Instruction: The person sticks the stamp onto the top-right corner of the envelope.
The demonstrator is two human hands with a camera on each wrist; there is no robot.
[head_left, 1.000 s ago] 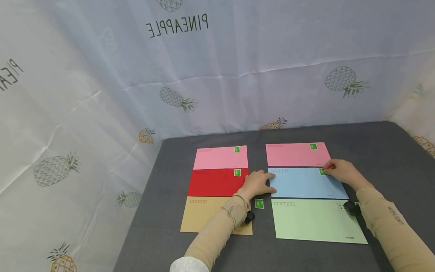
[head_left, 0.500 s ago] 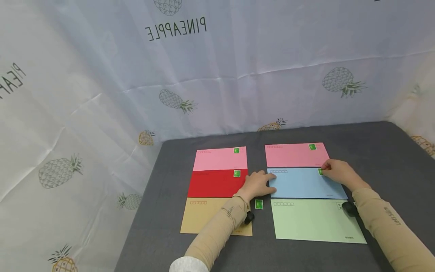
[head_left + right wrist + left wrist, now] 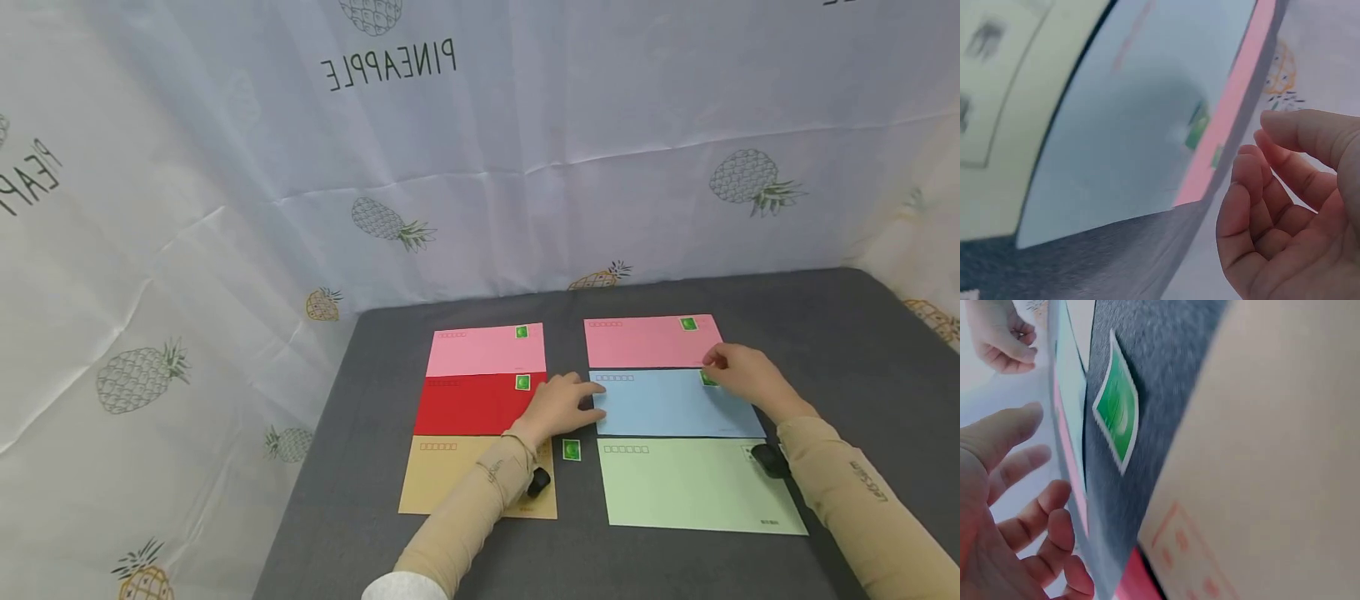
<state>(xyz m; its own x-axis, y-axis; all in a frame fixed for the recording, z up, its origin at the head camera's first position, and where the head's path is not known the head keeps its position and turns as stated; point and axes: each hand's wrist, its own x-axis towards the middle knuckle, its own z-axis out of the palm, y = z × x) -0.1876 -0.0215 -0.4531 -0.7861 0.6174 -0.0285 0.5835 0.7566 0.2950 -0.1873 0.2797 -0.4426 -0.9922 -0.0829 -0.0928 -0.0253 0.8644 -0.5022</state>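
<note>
Left hand (image 3: 557,406): fingers wide, holds nothing; could hold the blue envelope (image 3: 667,408) steady.
Right hand (image 3: 753,379): fingers loosely bent, holding nothing.
Its green stamp (image 3: 1197,132): best pressed flat, gently.

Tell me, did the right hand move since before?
Yes, a little: in the head view, the right hand has shifted up and leftward relative to the pink envelope behind the blue envelope.
</note>
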